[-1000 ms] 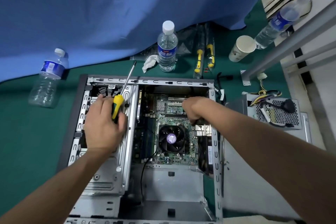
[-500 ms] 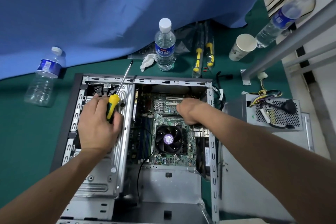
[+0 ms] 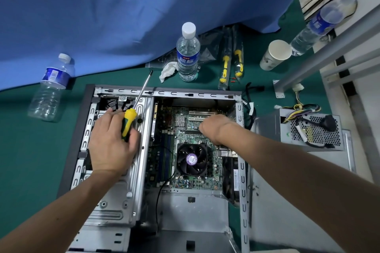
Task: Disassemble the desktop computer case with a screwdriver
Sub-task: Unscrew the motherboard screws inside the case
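Parking the yellow-and-green-handled screwdriver (image 3: 129, 123) in the curled left hand (image 3: 112, 139), freeing the right hand (image 3: 213, 127), grip hidden, inside the open grey metal computer case (image 3: 242, 170).

The right hand (image 3: 211, 127) reaches down into the computer case (image 3: 240, 170), its fingers hidden behind its own back (grip impossible to judge). The left hand (image 3: 112, 139) covers the lower handle of the screwdriver (image 3: 128, 122). The case's near end is cut off by the bottom edge.
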The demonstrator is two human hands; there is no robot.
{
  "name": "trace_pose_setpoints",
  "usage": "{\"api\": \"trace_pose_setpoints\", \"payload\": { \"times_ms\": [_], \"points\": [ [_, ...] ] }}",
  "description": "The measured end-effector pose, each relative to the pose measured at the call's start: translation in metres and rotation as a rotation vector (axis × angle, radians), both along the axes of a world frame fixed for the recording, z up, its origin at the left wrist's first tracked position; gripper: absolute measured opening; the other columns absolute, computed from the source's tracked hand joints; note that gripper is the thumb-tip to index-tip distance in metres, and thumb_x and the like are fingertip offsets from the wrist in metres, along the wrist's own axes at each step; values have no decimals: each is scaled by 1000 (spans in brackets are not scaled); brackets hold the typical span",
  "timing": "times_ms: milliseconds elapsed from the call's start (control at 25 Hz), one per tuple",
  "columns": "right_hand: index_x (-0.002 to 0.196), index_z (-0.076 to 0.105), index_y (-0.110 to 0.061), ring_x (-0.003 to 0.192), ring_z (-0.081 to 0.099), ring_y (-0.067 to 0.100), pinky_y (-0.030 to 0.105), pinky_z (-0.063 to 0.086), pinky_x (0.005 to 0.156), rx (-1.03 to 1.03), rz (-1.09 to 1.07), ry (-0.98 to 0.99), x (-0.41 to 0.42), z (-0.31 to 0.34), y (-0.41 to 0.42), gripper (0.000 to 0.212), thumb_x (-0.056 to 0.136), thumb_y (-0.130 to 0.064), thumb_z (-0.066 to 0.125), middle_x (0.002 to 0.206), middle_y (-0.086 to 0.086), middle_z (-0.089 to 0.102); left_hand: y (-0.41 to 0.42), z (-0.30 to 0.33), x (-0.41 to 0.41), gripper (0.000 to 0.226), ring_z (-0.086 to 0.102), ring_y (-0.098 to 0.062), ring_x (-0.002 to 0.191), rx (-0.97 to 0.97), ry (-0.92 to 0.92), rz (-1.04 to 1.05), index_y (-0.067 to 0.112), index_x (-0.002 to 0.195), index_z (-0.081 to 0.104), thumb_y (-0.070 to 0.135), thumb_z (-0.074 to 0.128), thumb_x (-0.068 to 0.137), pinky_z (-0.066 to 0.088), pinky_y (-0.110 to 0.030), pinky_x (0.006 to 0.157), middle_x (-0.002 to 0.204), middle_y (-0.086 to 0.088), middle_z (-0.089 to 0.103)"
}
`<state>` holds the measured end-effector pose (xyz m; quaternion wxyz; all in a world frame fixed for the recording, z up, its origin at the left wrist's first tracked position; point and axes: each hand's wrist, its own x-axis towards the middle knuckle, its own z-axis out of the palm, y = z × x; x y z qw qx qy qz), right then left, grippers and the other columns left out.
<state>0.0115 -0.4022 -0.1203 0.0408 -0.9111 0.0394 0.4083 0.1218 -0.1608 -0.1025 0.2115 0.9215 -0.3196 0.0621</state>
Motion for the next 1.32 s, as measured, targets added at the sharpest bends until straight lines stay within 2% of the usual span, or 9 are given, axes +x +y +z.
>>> {"api": "trace_pose_setpoints", "payload": {
  "times_ms": [200,400,560,640,680,760,880,1040,1320],
  "points": [
    [75,43,-17,72,49,13,23,47,73,51,-46,-15,-3,-2,0,33,83,13,53,79,0,48,1,-2,1,41,54,-36,109,-4,6,-1,3,112,62,30,49,84,51,-48,78,107,-16,60],
    [76,45,-16,70,48,12,24,51,75,58,-93,-32,-4,-2,0,31,82,14,52,79,0,49,1,-4,2,44,53,-34,112,3,10,3,2,114,62,31,49,84,50,-48,80,110,-17,61],
    [78,45,-17,68,49,11,21,48,62,79,-151,43,-2,-1,0,31,83,9,61,80,0,48,2,-5,2,43,52,-34,108,-8,-5,-1,2,114,61,30,50,83,51,-47,78,109,-16,59],
    [84,49,-20,76,54,16,24,52,72,70,-149,59,-1,-1,0,29,82,-3,72,76,-1,46,1,-4,2,43,53,-34,105,-7,-5,1,2,114,61,30,50,83,51,-47,77,108,-16,59],
    [81,46,-19,80,57,18,27,54,77,43,-127,43,-1,-1,1,30,82,-5,73,77,0,48,1,-4,3,43,53,-34,105,-5,-4,2,2,114,61,30,50,83,51,-47,76,108,-16,59],
    [77,44,-14,80,59,18,27,55,77,-18,-66,-8,-2,-2,1,28,86,5,62,79,1,52,1,-4,3,43,53,-34,106,-5,-5,-1,2,113,61,30,50,83,51,-48,76,109,-16,59],
    [84,54,-10,74,53,17,26,54,76,26,-73,-41,-3,-5,2,27,81,16,50,82,3,54,1,-4,2,42,53,-34,108,-13,-11,-3,2,112,61,30,49,83,51,-48,77,109,-15,59],
    [77,46,-16,71,47,13,22,43,73,82,-113,-17,-5,-5,1,31,82,14,52,80,1,49,1,-4,2,42,53,-34,106,-9,0,2,3,112,61,30,50,83,51,-48,76,110,-15,59],
    [76,44,-15,68,46,12,22,44,65,61,-130,3,-4,-1,3,30,84,11,55,80,2,48,1,-3,1,40,53,-34,103,-1,2,-1,2,110,62,30,50,83,51,-47,75,108,-15,60]
  ]
}}
